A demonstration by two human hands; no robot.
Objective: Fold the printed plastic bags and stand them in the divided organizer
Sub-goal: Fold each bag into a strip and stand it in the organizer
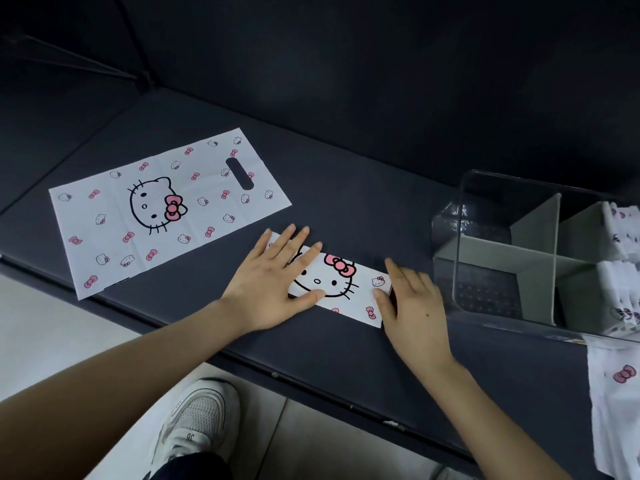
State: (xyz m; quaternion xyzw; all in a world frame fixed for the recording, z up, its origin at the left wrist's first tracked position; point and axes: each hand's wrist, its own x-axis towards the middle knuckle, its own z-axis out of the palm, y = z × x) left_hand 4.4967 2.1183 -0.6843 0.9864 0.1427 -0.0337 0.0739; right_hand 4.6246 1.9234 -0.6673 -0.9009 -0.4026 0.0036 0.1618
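- The left grip (273,282) lies flat with fingers spread, pressing down on the left part of a folded bag (341,278).
- This folded bag is a narrow strip on the dark worktop (346,188), and its printed cat face shows between the two grips.
- The right grip (412,303) rests at the strip's right end with fingers straight and close together and the thumb against the end edge. It is slightly blurred.
- Beyond the left grip and to its left, a flat bag (166,209) lies unfolded, apart from the strip.
- Just right of the right grip stands a clear organizer (460,237) with grey cross dividers (533,223).
- The two compartments on its side away from the right grip hold upright folded bags (620,233).
- Right of the right grip and nearer the person, loose bags (613,393) hang over the worktop edge.
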